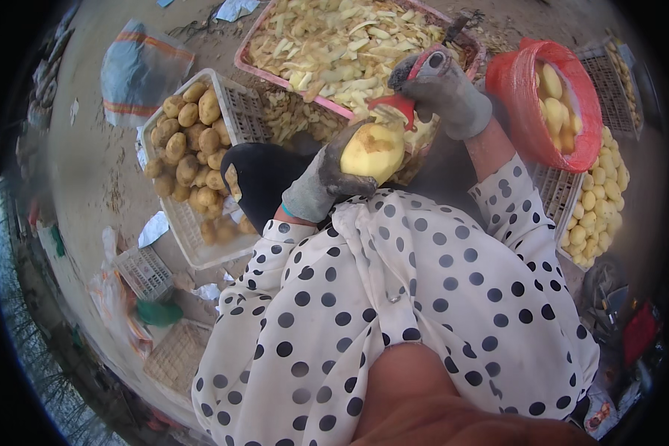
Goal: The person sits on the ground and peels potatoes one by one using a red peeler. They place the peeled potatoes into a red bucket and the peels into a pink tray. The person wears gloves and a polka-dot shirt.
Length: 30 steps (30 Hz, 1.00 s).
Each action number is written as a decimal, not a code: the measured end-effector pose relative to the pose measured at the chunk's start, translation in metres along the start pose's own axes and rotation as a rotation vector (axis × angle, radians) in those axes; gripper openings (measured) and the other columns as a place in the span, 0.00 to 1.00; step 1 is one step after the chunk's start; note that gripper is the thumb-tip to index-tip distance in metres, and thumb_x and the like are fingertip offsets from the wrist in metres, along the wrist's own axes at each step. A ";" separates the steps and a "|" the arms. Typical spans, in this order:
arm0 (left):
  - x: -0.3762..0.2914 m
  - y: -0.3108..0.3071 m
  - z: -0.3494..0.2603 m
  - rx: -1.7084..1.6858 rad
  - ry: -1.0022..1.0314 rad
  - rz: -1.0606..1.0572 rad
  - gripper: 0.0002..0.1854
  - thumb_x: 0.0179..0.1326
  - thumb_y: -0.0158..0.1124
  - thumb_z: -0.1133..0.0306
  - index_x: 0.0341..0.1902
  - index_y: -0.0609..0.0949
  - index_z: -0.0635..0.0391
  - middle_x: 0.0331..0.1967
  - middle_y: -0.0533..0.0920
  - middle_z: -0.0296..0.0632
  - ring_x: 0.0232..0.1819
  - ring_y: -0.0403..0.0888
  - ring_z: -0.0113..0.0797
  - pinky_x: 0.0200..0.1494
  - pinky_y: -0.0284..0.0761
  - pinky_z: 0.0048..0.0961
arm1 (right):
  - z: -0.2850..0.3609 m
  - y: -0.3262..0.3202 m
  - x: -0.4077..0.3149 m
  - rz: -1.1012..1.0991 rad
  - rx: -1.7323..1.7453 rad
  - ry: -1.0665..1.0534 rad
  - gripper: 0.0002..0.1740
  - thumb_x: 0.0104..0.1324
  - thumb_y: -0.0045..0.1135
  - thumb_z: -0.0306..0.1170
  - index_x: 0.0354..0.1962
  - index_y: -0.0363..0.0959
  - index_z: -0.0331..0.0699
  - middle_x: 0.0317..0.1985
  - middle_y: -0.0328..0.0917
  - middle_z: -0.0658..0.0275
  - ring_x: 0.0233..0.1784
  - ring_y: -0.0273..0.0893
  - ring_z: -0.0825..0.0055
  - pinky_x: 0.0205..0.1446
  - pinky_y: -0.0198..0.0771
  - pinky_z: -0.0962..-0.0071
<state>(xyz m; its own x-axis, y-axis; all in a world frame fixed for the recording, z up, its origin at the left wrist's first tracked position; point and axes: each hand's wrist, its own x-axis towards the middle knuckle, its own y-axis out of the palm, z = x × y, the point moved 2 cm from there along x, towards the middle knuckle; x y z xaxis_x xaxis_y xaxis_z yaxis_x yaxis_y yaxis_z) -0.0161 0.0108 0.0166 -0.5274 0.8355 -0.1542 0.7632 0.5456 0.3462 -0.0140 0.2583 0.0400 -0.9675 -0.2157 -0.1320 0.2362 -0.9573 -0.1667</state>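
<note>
My left hand, in a grey work glove with a dark palm, grips a large potato. Most of that potato is bare yellow flesh, with a brown patch of skin on its upper face. My gloved right hand is closed around a red-handled peeler, whose head is at the potato's upper right side. Whether the blade touches the flesh cannot be made out. Beyond both hands lies a pink-rimmed tub heaped with potato peelings.
At left stands a white plastic crate of unpeeled potatoes, beside a woven sack. A red bucket at right holds peeled potatoes in liquid. Another crate near it is full of peeled potatoes. Loose peelings cover ground by the tub.
</note>
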 end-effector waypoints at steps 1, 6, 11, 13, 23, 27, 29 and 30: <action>-0.001 -0.003 0.002 -0.011 -0.007 -0.018 0.47 0.40 0.76 0.61 0.64 0.64 0.61 0.54 0.75 0.44 0.55 0.74 0.34 0.58 0.71 0.30 | -0.007 -0.010 0.009 -0.130 -0.027 0.141 0.17 0.56 0.58 0.25 0.44 0.71 0.38 0.35 0.76 0.63 0.34 0.72 0.74 0.34 0.67 0.76; -0.001 -0.013 0.019 -0.064 -0.029 -0.125 0.35 0.47 0.70 0.64 0.60 0.69 0.62 0.54 0.75 0.42 0.55 0.73 0.31 0.58 0.69 0.28 | -0.027 -0.029 0.000 -0.616 0.501 -0.004 0.07 0.59 0.58 0.27 0.36 0.73 0.34 0.25 0.75 0.63 0.22 0.71 0.80 0.24 0.66 0.81; 0.012 -0.005 0.011 -0.023 -0.026 0.119 0.41 0.41 0.74 0.65 0.62 0.67 0.62 0.53 0.76 0.42 0.53 0.75 0.32 0.56 0.71 0.29 | 0.023 0.033 -0.022 -0.119 -0.053 -0.250 0.10 0.62 0.56 0.29 0.41 0.73 0.35 0.40 0.77 0.62 0.39 0.75 0.75 0.44 0.71 0.76; 0.004 0.002 -0.002 0.059 -0.001 0.182 0.38 0.43 0.71 0.66 0.60 0.69 0.61 0.54 0.75 0.40 0.53 0.74 0.32 0.55 0.72 0.27 | 0.011 0.020 -0.009 -0.039 -0.129 0.036 0.08 0.62 0.56 0.28 0.40 0.75 0.37 0.42 0.78 0.61 0.41 0.75 0.74 0.47 0.72 0.76; 0.006 0.008 -0.003 0.009 -0.083 0.055 0.39 0.40 0.74 0.71 0.60 0.70 0.61 0.53 0.76 0.40 0.53 0.74 0.29 0.55 0.71 0.27 | 0.023 0.031 -0.027 -0.105 0.188 -0.089 0.11 0.54 0.56 0.23 0.37 0.76 0.33 0.34 0.79 0.63 0.37 0.78 0.76 0.39 0.73 0.79; 0.007 -0.005 0.016 0.129 -0.023 0.090 0.37 0.41 0.74 0.71 0.59 0.71 0.61 0.52 0.76 0.39 0.53 0.74 0.30 0.55 0.71 0.27 | -0.008 0.029 0.000 -0.084 0.528 0.021 0.10 0.58 0.56 0.28 0.37 0.75 0.34 0.34 0.79 0.62 0.36 0.77 0.77 0.37 0.73 0.81; -0.006 0.001 0.010 -0.026 -0.065 -0.033 0.38 0.42 0.74 0.67 0.60 0.69 0.61 0.54 0.74 0.41 0.54 0.74 0.32 0.57 0.70 0.28 | -0.054 -0.002 0.008 -0.331 0.324 0.145 0.10 0.59 0.55 0.31 0.38 0.75 0.34 0.35 0.78 0.61 0.36 0.76 0.78 0.37 0.72 0.81; -0.007 0.000 0.004 -0.030 -0.024 -0.026 0.39 0.42 0.73 0.66 0.61 0.69 0.60 0.54 0.74 0.41 0.54 0.73 0.32 0.57 0.70 0.28 | -0.062 -0.013 0.006 -0.440 0.283 0.154 0.12 0.60 0.56 0.34 0.38 0.74 0.35 0.35 0.77 0.61 0.35 0.75 0.78 0.36 0.71 0.81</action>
<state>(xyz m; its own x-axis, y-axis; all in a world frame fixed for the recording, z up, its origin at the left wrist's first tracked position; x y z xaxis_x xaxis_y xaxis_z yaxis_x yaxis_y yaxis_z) -0.0107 0.0055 0.0142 -0.5375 0.8226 -0.1856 0.7375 0.5653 0.3694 -0.0172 0.2816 -0.0195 -0.9399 0.2276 -0.2547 -0.2425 -0.9698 0.0281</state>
